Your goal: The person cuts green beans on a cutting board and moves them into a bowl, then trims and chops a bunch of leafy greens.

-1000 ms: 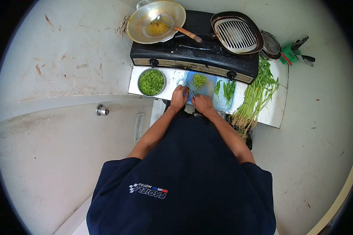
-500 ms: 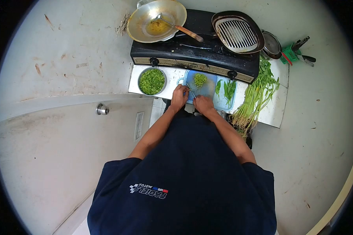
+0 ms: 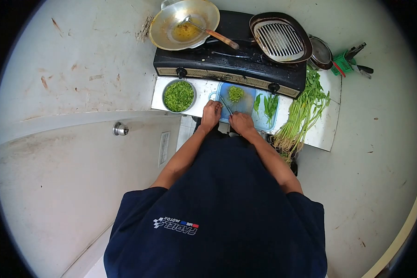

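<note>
The person wears a loose, dark navy T-shirt point(image 3: 231, 194) with a wide left sleeve point(image 3: 132, 208) and right sleeve point(image 3: 308, 211), both short. A small printed logo point(image 3: 176, 225), upside down in this view, marks the left chest: outlined letters reading "FADIELS", smaller white "MOTOR", a chequered flag motif point(image 3: 158, 223), and blue, white and red blocks point(image 3: 189, 225). Left hand point(image 3: 211, 115) and right hand point(image 3: 242, 123) are bare.

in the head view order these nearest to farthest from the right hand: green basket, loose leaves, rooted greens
From the right hand:
1. Loose leaves, on the blue board's right side
2. Rooted greens, right of the board
3. Green basket, upper right
</note>
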{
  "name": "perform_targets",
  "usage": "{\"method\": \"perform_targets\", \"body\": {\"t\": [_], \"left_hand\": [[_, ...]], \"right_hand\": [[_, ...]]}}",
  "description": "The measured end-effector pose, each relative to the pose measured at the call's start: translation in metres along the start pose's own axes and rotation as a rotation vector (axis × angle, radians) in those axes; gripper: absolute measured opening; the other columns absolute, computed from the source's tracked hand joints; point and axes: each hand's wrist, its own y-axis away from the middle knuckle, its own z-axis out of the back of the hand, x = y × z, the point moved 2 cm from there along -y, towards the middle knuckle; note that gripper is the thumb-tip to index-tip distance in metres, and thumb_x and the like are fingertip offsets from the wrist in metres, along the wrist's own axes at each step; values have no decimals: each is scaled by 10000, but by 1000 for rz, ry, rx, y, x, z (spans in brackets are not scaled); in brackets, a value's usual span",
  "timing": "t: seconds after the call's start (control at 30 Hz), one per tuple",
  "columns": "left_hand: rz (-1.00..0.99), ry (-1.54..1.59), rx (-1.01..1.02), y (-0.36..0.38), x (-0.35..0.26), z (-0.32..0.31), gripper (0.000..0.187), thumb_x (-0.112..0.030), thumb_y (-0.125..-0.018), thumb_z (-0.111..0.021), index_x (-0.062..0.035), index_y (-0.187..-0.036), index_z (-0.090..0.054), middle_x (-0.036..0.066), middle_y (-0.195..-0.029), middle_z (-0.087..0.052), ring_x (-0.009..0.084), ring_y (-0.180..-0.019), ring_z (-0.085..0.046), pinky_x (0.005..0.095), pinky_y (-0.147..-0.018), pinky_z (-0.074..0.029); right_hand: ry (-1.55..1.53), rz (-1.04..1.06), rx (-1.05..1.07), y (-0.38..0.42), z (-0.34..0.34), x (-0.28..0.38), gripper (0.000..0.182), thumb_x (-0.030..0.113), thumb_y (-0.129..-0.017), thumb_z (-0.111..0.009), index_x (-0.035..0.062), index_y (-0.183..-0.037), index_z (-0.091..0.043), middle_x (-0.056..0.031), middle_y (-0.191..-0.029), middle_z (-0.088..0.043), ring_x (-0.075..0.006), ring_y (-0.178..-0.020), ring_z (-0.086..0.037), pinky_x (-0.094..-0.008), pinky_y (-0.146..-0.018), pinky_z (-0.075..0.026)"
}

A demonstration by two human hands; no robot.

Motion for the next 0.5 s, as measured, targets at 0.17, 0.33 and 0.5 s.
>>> {"method": "perform_targets", "body": {"t": [0.17,0.33,0.5], "left_hand": [[-13,-29,4,-2,-4,3,88,52,-861,-697,42,-948,-709,173,-877,-640,310,-742,-674,385,-683,-560],[-1,-33,19,-3,-8,6,69,50,-867,-697,40,-933,-710,171,-867,-643,301,-743,-680,376,-690,-565],[-8,-24,17,-4,-5,6,56,52,-865,-695,40,-917,-710,165,-860,-640,292,-738,-678,373,-690,-564]], "right_hand": [[-38,59,-37,-3,8,5,430,329,-1044,-508,-31,-911,-702,-261,-820,-730,-414,-774,-735,-508,-742,-584],[-13,26,9,3,17,10,397,323,-1038,-514,4,-934,-726,-210,-900,-754,-373,-833,-750,-500,-775,-586],[-9,22,9,4,12,10,389,322,-1035,-520,7,-935,-724,-227,-902,-752,-380,-824,-750,-494,-770,-591]]}}
